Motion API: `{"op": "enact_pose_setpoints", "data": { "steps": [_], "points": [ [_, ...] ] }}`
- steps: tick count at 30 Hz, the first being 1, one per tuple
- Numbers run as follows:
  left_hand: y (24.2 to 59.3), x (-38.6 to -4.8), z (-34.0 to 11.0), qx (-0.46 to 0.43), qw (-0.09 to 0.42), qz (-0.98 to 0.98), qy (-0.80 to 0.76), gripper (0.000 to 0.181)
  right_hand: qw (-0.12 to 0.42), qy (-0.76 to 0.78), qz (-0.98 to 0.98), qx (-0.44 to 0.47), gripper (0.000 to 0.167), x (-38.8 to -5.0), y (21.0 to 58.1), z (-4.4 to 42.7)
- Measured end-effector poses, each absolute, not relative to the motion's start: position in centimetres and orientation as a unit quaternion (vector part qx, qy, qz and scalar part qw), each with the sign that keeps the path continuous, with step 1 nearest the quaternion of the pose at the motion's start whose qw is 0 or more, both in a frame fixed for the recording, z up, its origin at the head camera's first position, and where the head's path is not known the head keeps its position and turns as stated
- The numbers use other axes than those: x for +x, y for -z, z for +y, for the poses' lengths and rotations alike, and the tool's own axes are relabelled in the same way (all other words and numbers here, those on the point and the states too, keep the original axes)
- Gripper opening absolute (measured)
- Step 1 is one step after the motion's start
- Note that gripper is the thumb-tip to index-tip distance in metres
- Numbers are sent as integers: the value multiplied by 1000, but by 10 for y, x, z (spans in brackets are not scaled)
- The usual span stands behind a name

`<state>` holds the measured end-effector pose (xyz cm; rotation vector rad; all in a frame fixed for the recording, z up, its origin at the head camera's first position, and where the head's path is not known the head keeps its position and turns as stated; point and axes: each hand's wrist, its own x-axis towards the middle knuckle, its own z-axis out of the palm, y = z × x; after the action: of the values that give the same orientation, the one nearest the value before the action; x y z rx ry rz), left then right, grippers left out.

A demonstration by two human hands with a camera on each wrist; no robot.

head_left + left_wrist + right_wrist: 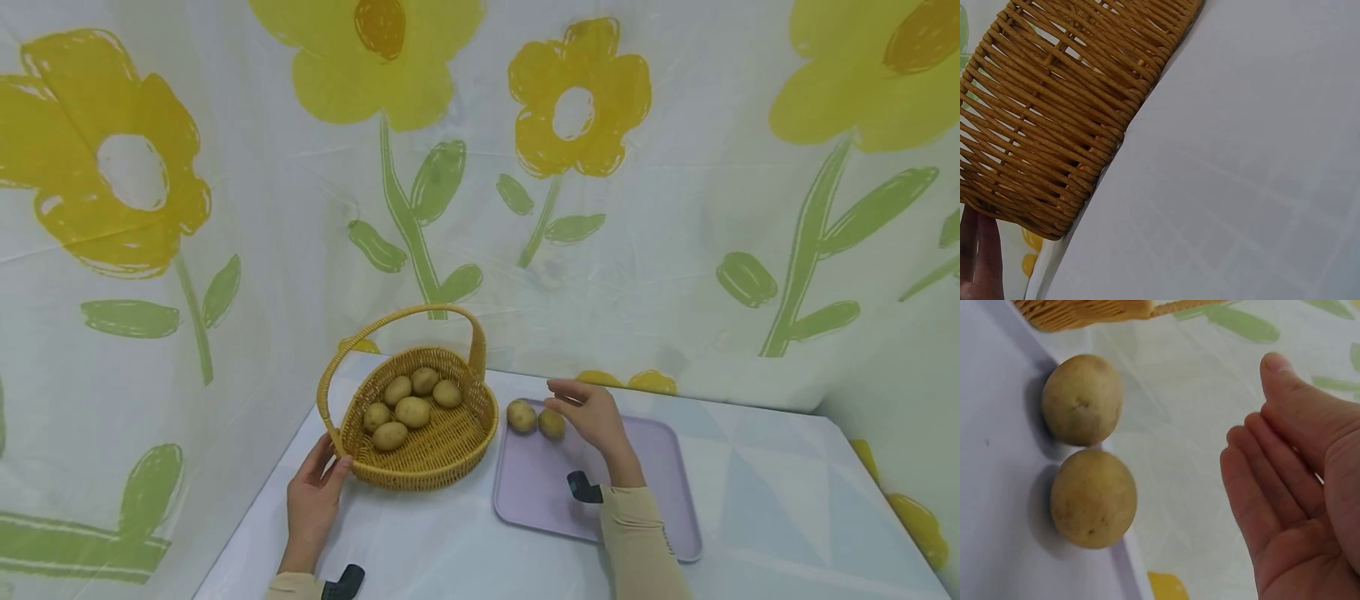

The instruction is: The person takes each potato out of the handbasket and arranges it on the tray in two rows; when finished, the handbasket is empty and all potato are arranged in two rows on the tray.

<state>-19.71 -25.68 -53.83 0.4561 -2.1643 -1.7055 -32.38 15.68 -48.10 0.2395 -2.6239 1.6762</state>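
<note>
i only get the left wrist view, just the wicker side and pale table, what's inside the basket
Observer: Six potatoes lie in the basket.
Operator: ok and is the right hand holding anything
Observer: No, the right hand holds nothing; the right wrist view shows its palm bare.
Operator: any potatoes outside the basket
Observer: Yes, two loose potatoes sit side by side on the lilac tray, near its far left corner as the head view shows it.
</note>
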Motion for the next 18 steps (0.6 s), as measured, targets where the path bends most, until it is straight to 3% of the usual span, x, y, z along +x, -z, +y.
{"op": "enact_pose_setpoints", "data": {
  "steps": [18],
  "points": [
    [538, -198, -256, 166, 175, -765, 597, 63, -5, -578, -803, 141, 41, -320, 457, 141]
  ]
}}
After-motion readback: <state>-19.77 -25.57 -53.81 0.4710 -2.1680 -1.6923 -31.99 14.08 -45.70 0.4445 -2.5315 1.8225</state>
